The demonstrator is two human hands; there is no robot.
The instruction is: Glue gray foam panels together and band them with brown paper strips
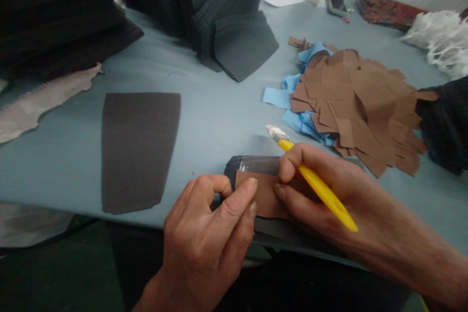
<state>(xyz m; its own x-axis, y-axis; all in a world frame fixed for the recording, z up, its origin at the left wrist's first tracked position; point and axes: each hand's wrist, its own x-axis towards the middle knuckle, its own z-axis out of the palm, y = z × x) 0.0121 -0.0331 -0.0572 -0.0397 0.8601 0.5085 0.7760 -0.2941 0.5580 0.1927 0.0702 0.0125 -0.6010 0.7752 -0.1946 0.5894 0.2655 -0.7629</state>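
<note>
The dark stack lies at the near edge of the table and serves as the reference for all positions. The brown patch rests on top of the dark stack. The left hand is curled, its forefinger and thumb tips at the left part of the patch; whether they pinch or only press cannot be told. The right hand grips the yellow brush between its fingers, white-coated tip raised, while its forefinger and thumb meet the patch. The dark panel lies flat, left of the stack and apart from it. Brown strips, heaped with blue strips, lie beyond the stack to its right. Grey pieces are piled farther beyond the stack.
</note>
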